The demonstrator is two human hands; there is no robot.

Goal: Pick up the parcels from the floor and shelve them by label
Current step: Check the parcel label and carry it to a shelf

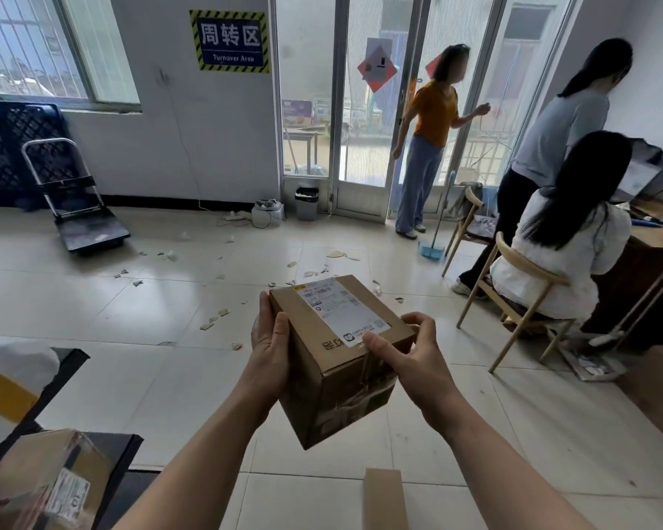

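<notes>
Both hands, left (270, 351) and right (406, 363), clamp the parcel (337, 361); tilt its label (339, 311) squarely upward to read before shelving.

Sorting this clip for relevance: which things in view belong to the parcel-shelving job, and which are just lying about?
Job: box with label, held by left hand and right hand; taped box at lower left; small box at bottom edge.
Lying about: cart, bin, dustpan, scraps, sign.

Platform trolley (81, 200) by the wall (207, 147), Turnover Area sign (230, 42), scraps (211, 323) across tiled floor (92, 300)
</notes>
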